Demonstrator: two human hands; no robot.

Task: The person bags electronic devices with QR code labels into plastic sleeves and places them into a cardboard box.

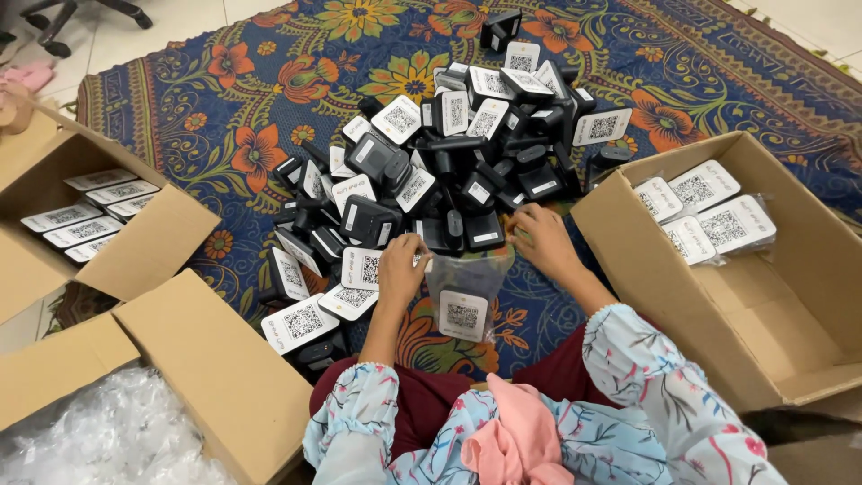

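A clear plastic bag (467, 292) hangs between my hands with one black device with a white square-code label (463, 315) inside it. My left hand (401, 267) grips the bag's left top edge. At the bag's right top edge, my right hand (541, 238) pinches the opening. Just beyond the bag lies a big heap of the same black devices (449, 162) on the patterned rug (269, 81).
A cardboard box (772, 314) at the right holds several bagged devices (709, 211). Another cardboard box (54, 260) at the left holds several more. A third box (215, 377) at lower left is full of clear plastic bags (108, 440). Chair legs (63, 18) stand at top left.
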